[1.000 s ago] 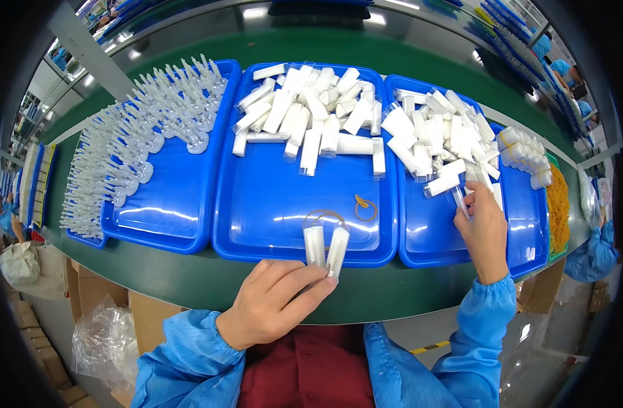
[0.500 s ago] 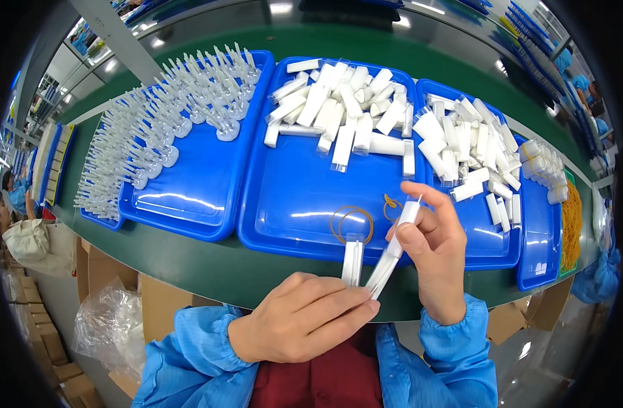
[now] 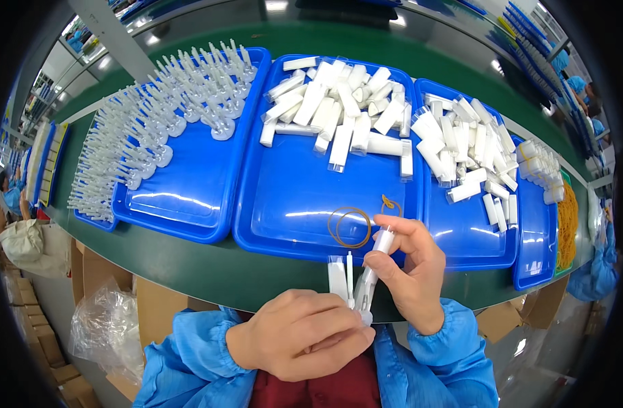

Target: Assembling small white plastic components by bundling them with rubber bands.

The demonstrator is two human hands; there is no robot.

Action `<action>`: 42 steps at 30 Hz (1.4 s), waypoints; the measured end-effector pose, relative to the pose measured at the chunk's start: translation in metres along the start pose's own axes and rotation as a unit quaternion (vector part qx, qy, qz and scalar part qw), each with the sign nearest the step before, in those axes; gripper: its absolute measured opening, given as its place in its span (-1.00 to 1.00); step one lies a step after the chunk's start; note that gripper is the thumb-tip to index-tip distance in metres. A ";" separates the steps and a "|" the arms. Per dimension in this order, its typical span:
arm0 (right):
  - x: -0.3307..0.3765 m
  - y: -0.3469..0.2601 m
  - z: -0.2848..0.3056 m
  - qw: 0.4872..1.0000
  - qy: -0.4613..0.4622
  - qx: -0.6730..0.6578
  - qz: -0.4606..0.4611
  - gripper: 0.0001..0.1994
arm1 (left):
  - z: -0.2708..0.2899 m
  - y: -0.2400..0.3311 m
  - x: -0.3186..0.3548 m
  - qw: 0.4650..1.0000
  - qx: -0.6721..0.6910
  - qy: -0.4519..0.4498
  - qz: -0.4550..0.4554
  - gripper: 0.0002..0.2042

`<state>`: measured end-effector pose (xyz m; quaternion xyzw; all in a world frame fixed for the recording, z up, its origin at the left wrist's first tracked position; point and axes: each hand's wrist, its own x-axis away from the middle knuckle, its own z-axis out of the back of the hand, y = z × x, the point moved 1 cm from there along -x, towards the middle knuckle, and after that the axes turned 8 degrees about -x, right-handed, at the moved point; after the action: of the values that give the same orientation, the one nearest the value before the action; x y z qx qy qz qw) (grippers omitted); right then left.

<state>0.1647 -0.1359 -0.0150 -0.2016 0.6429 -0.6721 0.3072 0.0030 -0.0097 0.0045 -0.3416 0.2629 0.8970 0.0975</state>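
My left hand (image 3: 301, 333) is closed, its fingers curled around the lower ends of a flat white strip in a clear sleeve (image 3: 337, 277) and a thin white stick (image 3: 350, 279). To the right, my right hand (image 3: 417, 275) pinches a white roll in clear film (image 3: 384, 241) between thumb and fingers. A clear plastic stem with a rounded lower end (image 3: 366, 314) runs down from this roll to my left fingertips. Where stem and roll join is hidden by my right thumb. Both hands are close together over the table's near edge.
A blue tray (image 3: 182, 214) at left bears many upright clear stemmed pieces (image 3: 131, 136). White wrapped rolls (image 3: 338, 102) fill the backs of two trays. Rubber bands (image 3: 351, 228) lie in the middle tray. A green tray of bands (image 3: 567, 224) is at far right. Cardboard boxes (image 3: 165, 306) stand below.
Both hands have moved slightly left and down. The thin white stick now stands apart from the flat strip, and the rounded clear end shows beside my left fingers.
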 end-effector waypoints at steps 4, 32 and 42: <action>-0.005 -0.011 0.003 0.989 0.030 -0.133 -0.064 -0.52 | -0.006 -0.009 0.004 1.000 -0.019 -0.023 -0.010 -0.69; -0.099 -0.010 -0.019 0.990 -0.070 0.053 0.106 -0.62 | -0.002 -0.037 0.020 0.989 -0.126 0.009 0.077 -0.70; -0.045 -0.020 -0.017 0.985 -0.156 -0.062 -0.046 -0.62 | 0.011 -0.022 0.010 0.994 -0.097 -0.030 0.049 -0.62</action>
<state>0.1835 -0.0930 0.0085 -0.3523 0.6178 -0.6044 0.3590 -0.0022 0.0146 -0.0041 -0.3087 0.1884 0.9319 0.0275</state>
